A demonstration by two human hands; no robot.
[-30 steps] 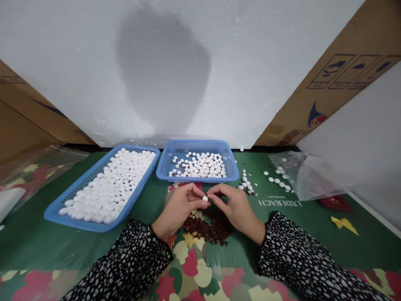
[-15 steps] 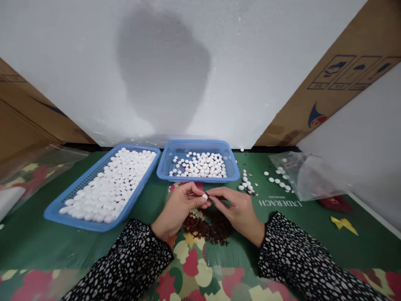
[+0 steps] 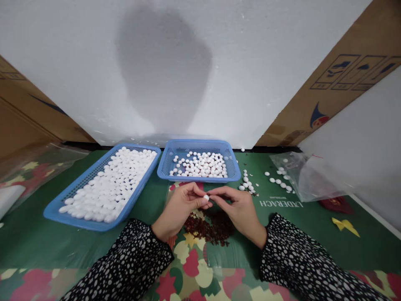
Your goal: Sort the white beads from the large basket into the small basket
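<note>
Between thumb and fingers, my left hand (image 3: 184,205) pinches a small white ball (image 3: 206,197). My right hand (image 3: 239,209) is closed in a pinch right beside the ball; whatever its fingertips hold is too small to make out. Beneath both hands lies a loose pile of small dark red pieces (image 3: 213,230). Just beyond them, a blue basket (image 3: 199,179) holds several white balls. A longer blue basket (image 3: 84,225) on the left is filled with many more white balls.
Loose white balls (image 3: 246,184) lie right of the middle basket. A clear plastic bag (image 3: 308,175) and yellow scrap (image 3: 345,226) are farther right. More clear plastic (image 3: 40,167) lies at the left. A white panel (image 3: 244,75) and cardboard (image 3: 300,108) stand behind.
The fingertips of both hands have shifted very slightly around the white ball, which my left hand still pinches. The whole view has moved a little.
</note>
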